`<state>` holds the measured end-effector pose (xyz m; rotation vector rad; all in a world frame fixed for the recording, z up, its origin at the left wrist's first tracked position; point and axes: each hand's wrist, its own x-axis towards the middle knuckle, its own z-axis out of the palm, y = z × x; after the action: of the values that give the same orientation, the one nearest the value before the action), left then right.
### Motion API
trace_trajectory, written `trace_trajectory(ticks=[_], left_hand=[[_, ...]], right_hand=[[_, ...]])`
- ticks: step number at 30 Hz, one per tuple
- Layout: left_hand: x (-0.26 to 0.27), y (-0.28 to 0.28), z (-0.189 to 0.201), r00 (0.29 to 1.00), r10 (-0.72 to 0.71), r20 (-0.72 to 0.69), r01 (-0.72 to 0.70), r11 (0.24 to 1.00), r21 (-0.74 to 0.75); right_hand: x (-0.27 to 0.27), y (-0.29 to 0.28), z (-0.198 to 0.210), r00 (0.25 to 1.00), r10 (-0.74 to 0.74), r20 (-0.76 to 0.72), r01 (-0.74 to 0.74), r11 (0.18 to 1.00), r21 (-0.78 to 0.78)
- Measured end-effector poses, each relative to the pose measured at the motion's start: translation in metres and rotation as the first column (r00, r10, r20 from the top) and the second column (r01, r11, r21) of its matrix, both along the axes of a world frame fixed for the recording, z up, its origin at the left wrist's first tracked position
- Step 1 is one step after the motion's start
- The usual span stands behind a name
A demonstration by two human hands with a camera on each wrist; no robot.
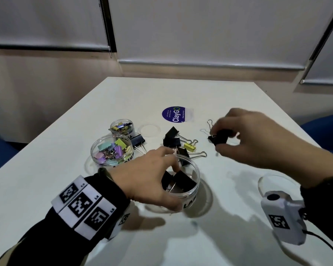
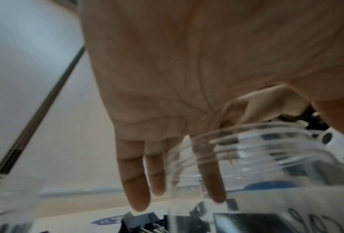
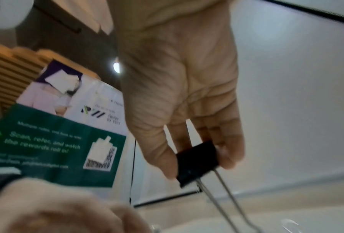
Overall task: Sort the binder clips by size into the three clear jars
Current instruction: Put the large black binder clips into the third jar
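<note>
Three clear jars stand left of centre on the white table (image 1: 229, 237). The small jar (image 1: 122, 126) holds tiny coloured clips, the medium jar (image 1: 112, 150) holds pastel clips, and the large jar (image 1: 188, 191) holds black clips. My left hand (image 1: 158, 173) hovers over the large jar (image 2: 266, 157), fingers (image 2: 137, 181) straight and holding nothing, thumb by the near wall. My right hand (image 1: 244, 135) pinches a large black binder clip (image 1: 218, 139) above the table, right of the loose pile; its wire handles hang down (image 3: 197, 162). Loose black clips (image 1: 172, 139) and a yellow clip (image 1: 189, 146) lie between the hands.
Another black clip (image 1: 137, 140) lies beside the small jar. One clear lid (image 1: 149, 130) lies behind the pile and another (image 1: 273, 181) near my right wrist. A blue round sticker (image 1: 174, 114) sits farther back. Blue chairs flank the table.
</note>
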<state>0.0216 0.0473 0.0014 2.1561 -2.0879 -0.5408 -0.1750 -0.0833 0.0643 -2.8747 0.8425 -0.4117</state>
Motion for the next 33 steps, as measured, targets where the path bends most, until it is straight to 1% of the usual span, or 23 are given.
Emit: trace_trajectory(ticks=[1,2,3,4,5,7,9,12,14,17,19,21,22,26,28,31,33], left_hand=[[0.003,0.001,0.001,0.999,0.021,-0.035,-0.022,1.0,-0.011],[0.006,0.003,0.001,0.997,0.045,-0.069,-0.047,0.999,-0.024],[0.009,0.004,0.0,0.993,0.066,-0.1,-0.07,0.997,-0.035],[0.012,0.004,0.0,0.989,0.08,-0.127,-0.086,0.995,-0.042],[0.015,0.005,-0.001,0.985,0.084,-0.148,-0.091,0.995,-0.045],[0.018,0.005,-0.001,0.98,0.064,-0.186,-0.076,0.996,-0.056],[0.017,0.006,0.0,0.976,0.04,-0.215,-0.057,0.996,-0.073],[0.012,0.004,-0.001,0.979,0.053,-0.196,-0.065,0.996,-0.054],[0.011,0.003,-0.003,0.979,0.078,-0.189,-0.088,0.995,-0.042],[0.011,0.002,-0.002,0.98,0.079,-0.182,-0.088,0.995,-0.046],[0.012,0.001,-0.002,0.983,0.072,-0.171,-0.081,0.996,-0.049],[0.011,0.001,-0.001,0.982,0.075,-0.173,-0.084,0.996,-0.043],[0.011,0.0,-0.001,0.983,0.076,-0.168,-0.084,0.996,-0.042],[0.01,0.002,0.0,0.989,0.069,-0.133,-0.076,0.996,-0.043],[0.009,0.003,0.002,0.988,0.076,-0.131,-0.082,0.996,-0.038],[0.008,0.004,0.002,0.984,0.079,-0.159,-0.085,0.996,-0.033],[0.006,0.003,0.002,0.985,0.078,-0.156,-0.082,0.996,-0.025]], right_hand=[[-0.001,0.01,0.008,0.996,0.02,0.084,-0.024,0.999,0.04],[0.0,0.019,0.013,0.991,0.033,0.132,-0.044,0.995,0.084],[0.003,0.028,0.015,0.988,0.047,0.148,-0.065,0.99,0.122],[0.007,0.036,0.014,0.988,0.065,0.138,-0.085,0.986,0.142],[0.011,0.042,0.01,0.992,0.08,0.097,-0.094,0.986,0.139],[0.022,0.049,-0.004,0.995,0.096,-0.01,-0.095,0.992,0.082],[0.032,0.054,-0.019,0.994,0.096,-0.059,-0.094,0.995,0.029],[0.043,0.061,-0.035,0.988,0.139,-0.063,-0.134,0.988,0.074],[0.049,0.062,-0.04,0.984,0.143,-0.106,-0.135,0.987,0.085],[0.051,0.06,-0.04,0.97,0.139,-0.2,-0.136,0.99,0.031],[0.049,0.059,-0.038,0.96,0.15,-0.235,-0.149,0.989,0.022],[0.048,0.059,-0.036,0.959,0.148,-0.24,-0.141,0.989,0.046],[0.048,0.058,-0.035,0.966,0.14,-0.216,-0.13,0.99,0.06],[0.047,0.034,-0.028,0.994,0.017,-0.109,-0.011,0.999,0.053],[0.048,0.009,-0.029,0.994,-0.049,-0.099,0.056,0.996,0.072],[0.054,-0.032,-0.038,0.979,-0.073,-0.19,0.1,0.986,0.136],[0.06,-0.048,-0.047,0.953,-0.026,-0.303,0.073,0.987,0.145]])
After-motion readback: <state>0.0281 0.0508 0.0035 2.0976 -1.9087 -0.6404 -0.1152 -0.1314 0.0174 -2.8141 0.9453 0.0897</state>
